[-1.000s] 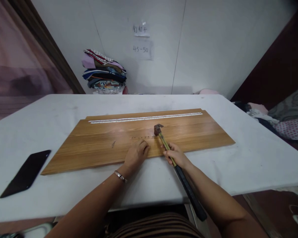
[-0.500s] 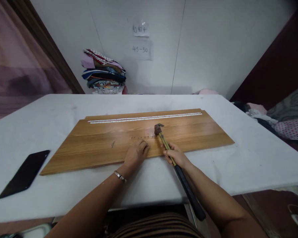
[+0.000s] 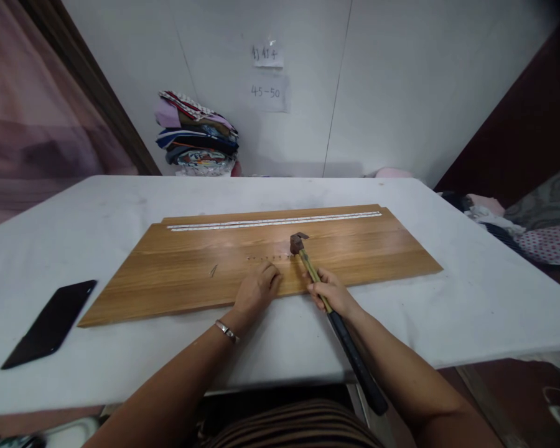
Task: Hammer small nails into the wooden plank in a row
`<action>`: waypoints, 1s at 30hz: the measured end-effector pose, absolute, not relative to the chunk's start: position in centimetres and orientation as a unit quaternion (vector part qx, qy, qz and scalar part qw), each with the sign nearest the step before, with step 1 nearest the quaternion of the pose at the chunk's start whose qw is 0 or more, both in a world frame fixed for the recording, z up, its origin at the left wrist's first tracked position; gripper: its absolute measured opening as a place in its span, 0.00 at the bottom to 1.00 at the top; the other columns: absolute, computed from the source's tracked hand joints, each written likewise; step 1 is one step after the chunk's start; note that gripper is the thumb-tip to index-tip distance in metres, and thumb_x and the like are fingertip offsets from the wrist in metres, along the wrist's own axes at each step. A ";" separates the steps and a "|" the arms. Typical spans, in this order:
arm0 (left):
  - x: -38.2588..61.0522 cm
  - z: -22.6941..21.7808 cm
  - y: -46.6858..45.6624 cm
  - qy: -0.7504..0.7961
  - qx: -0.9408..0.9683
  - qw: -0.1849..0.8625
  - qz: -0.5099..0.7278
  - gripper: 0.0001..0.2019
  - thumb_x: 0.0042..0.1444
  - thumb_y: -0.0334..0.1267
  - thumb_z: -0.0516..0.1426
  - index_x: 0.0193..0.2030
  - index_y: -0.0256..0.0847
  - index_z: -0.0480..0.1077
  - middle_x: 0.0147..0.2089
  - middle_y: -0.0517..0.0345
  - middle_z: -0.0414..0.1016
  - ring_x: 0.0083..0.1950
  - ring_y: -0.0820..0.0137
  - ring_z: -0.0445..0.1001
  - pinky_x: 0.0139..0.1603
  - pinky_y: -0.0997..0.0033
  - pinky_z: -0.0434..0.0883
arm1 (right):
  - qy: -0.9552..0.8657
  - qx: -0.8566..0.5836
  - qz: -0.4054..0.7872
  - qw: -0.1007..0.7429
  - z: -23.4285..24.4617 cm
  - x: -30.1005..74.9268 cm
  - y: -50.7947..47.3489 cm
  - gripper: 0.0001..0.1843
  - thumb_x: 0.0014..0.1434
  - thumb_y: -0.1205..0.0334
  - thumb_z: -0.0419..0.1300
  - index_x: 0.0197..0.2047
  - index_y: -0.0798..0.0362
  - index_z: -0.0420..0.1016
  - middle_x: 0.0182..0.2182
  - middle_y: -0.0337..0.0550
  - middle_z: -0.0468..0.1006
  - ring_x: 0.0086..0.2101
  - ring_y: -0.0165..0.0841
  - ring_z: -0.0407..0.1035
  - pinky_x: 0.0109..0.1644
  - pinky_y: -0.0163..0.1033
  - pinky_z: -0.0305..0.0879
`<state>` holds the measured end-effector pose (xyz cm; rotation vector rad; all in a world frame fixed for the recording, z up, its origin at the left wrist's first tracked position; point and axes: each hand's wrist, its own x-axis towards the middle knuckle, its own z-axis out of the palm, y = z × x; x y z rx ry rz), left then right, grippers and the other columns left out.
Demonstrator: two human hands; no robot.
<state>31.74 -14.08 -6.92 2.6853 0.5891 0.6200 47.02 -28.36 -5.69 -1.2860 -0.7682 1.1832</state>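
Note:
My right hand point(image 3: 330, 292) is closed around the wooden part of a claw hammer point(image 3: 312, 270), choked up toward its rusty head, while the black grip slants back toward my body. The head rests on or just above a brown wooden board point(image 3: 378, 249), at the right end of a row of several small nails point(image 3: 267, 258) standing in it. My left hand point(image 3: 260, 286) lies on the board's near edge with curled fingers, just below that row; whatever is between the fingertips is hidden. A couple of loose nails point(image 3: 213, 270) lie on the board to the left.
Two white measuring strips point(image 3: 275, 221) run along the board's far side. A black phone-like slab point(image 3: 51, 323) lies on the white table point(image 3: 476, 305) at left. Folded clothes point(image 3: 198, 137) are stacked behind the table, against the wall. More cloth point(image 3: 548, 242) lies beyond the right edge.
The view has shifted very slightly. Both hands and the hammer hold practically the same places over the board.

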 end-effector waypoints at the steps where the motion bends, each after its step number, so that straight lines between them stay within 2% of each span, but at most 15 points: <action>1: 31.7 -6.8 -14.1 0.206 0.941 0.161 0.217 0.09 0.61 0.37 0.48 0.32 0.40 0.65 0.34 0.56 0.68 0.37 0.70 0.66 0.39 0.68 0.65 | -0.330 -0.554 0.506 0.572 -5.6 47.0 -28.3 0.16 0.46 0.62 0.55 0.41 0.54 0.62 0.08 0.24 0.62 0.07 0.24 0.50 0.11 0.28 0.47; 21: 31.7 -6.8 -14.1 0.206 0.941 0.155 0.221 0.09 0.61 0.37 0.48 0.31 0.40 0.64 0.34 0.57 0.67 0.37 0.70 0.67 0.39 0.68 0.66 | -0.331 -0.562 0.505 0.565 -5.4 46.9 -28.3 0.17 0.46 0.61 0.55 0.41 0.53 0.62 0.08 0.24 0.62 0.08 0.24 0.50 0.11 0.28 0.47; 30: 31.6 -6.8 -14.6 0.216 0.943 0.149 0.206 0.10 0.62 0.37 0.47 0.31 0.40 0.64 0.35 0.55 0.67 0.38 0.68 0.67 0.40 0.65 0.66 | -0.327 -0.586 0.495 0.552 -5.6 47.0 -28.7 0.17 0.46 0.58 0.56 0.41 0.53 0.63 0.08 0.26 0.61 0.08 0.25 0.49 0.12 0.30 0.45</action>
